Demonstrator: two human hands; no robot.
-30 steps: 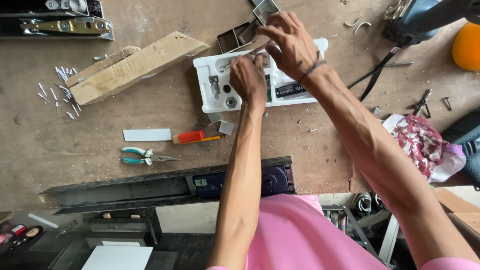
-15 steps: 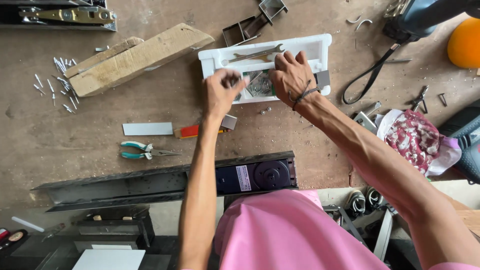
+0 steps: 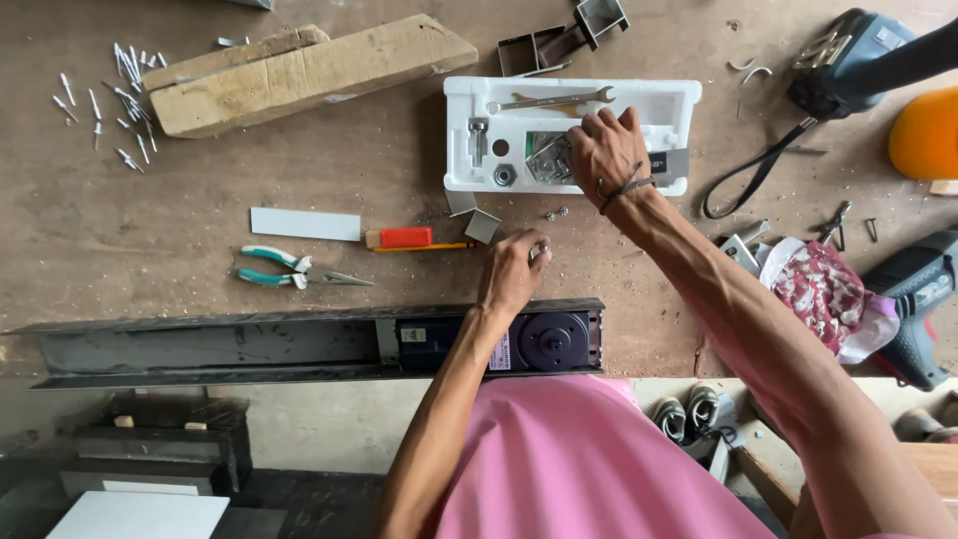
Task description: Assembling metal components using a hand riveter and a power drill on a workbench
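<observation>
A white foam tray [image 3: 464, 100] lies on the worn wooden table and holds a spanner [image 3: 549, 100], a bolt, a nut and a clear bag of metal parts [image 3: 547, 160]. My right hand [image 3: 604, 150] reaches into the tray, its fingers curled on that bag. My left hand [image 3: 511, 271] is nearer to me, just below the tray. It pinches a small metal part [image 3: 540, 251] between thumb and fingers. Right under it, a long black metal channel [image 3: 249, 344] lies along the table's near edge, with a dark closer mechanism [image 3: 554, 339] seated in its right end.
Two wooden blocks [image 3: 299, 70] and scattered screws [image 3: 110, 100] lie at the back left. Teal-handled pliers [image 3: 289, 269], an orange knife [image 3: 404, 238] and a white strip [image 3: 304, 224] lie left of my left hand. At the right are a black strap [image 3: 748, 170], a patterned cloth [image 3: 818, 289] and a drill [image 3: 908, 289].
My left hand has come out of the tray toward me and now hovers just above the black channel. My right hand has stayed in the tray on the bag.
</observation>
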